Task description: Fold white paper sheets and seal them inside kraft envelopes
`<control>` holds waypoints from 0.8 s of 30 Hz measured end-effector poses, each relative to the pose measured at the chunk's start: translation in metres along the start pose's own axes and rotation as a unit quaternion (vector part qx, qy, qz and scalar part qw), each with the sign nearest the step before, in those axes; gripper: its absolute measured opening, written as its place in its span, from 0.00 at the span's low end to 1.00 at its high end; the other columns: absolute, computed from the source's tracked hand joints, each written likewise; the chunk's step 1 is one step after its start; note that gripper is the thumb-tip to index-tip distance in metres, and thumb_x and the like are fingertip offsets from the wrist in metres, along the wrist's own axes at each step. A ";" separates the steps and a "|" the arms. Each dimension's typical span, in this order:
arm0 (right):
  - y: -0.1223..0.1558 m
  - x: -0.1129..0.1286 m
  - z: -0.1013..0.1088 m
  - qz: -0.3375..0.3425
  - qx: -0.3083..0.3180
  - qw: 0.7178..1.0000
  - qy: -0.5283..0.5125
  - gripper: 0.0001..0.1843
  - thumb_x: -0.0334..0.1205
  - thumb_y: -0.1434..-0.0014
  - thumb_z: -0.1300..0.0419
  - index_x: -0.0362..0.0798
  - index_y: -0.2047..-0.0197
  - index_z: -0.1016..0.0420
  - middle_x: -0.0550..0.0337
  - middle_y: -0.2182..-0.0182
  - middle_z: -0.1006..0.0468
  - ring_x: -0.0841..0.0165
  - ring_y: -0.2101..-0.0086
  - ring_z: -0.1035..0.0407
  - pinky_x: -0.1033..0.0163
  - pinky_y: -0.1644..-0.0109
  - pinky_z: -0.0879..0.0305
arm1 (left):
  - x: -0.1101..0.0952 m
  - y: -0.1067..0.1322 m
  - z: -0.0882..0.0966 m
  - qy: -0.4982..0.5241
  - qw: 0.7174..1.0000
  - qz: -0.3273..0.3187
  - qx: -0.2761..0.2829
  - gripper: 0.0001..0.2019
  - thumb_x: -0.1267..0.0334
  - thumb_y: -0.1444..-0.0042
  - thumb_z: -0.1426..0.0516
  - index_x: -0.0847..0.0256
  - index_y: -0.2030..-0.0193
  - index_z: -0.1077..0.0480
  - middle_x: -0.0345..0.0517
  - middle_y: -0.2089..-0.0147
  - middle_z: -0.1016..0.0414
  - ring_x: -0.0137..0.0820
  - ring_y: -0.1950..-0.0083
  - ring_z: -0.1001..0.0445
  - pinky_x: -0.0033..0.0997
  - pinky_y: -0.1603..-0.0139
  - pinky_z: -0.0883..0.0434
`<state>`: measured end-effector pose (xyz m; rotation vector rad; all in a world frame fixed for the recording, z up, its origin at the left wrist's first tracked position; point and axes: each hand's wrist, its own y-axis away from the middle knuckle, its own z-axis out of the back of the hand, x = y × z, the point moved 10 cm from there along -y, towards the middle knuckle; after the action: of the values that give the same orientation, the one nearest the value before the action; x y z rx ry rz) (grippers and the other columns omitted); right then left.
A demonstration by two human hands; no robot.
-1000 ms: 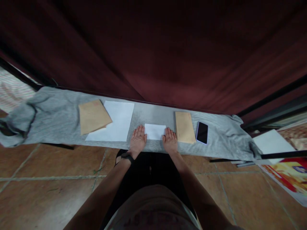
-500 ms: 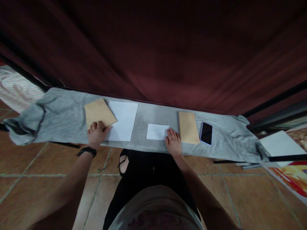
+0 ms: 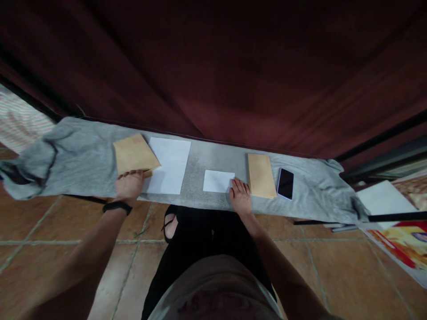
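My left hand (image 3: 129, 183) is closed over the near edge of the left brown paper envelopes (image 3: 135, 151), its fingers curled on them. A brown edge sticks out at the right side of this hand. The envelopes lie at a slant and overlap a white sheet (image 3: 173, 164). My right hand (image 3: 240, 194) rests flat, fingers stretched out, with fingertips at the right edge of a small white paper (image 3: 218, 181). Just right of that hand lies a stack of brown envelopes (image 3: 262, 175).
A phone (image 3: 286, 183) with a dark screen lies right of the envelope stack. Grey cloth (image 3: 86, 160) covers the narrow bench. Behind it hangs a dark red curtain (image 3: 220, 80). Tiled floor (image 3: 66, 222) shows below, with a colourful printed box (image 3: 405, 242) at the right.
My left hand has shifted slightly left and toward me, its fingers now curled tighter at the envelopes' near edge. The right hand stays at the small white paper. The view has tilted slightly.
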<state>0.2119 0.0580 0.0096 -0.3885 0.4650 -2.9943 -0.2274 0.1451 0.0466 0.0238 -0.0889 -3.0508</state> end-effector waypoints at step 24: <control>0.001 -0.001 0.001 0.006 -0.004 1.000 -0.009 0.26 0.38 0.29 0.53 0.43 0.31 0.35 0.46 0.34 0.32 0.57 0.35 0.39 0.46 0.30 0.47 | -0.255 0.096 -0.018 0.045 0.959 -0.277 -0.035 0.22 0.72 0.35 0.58 0.62 0.40 0.30 0.61 0.45 0.26 0.48 0.42 0.28 0.48 0.42 0.32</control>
<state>0.2127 0.0569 0.0098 -0.4128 0.4751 -2.9764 0.0356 0.0715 0.0376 0.2205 0.0417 -3.6033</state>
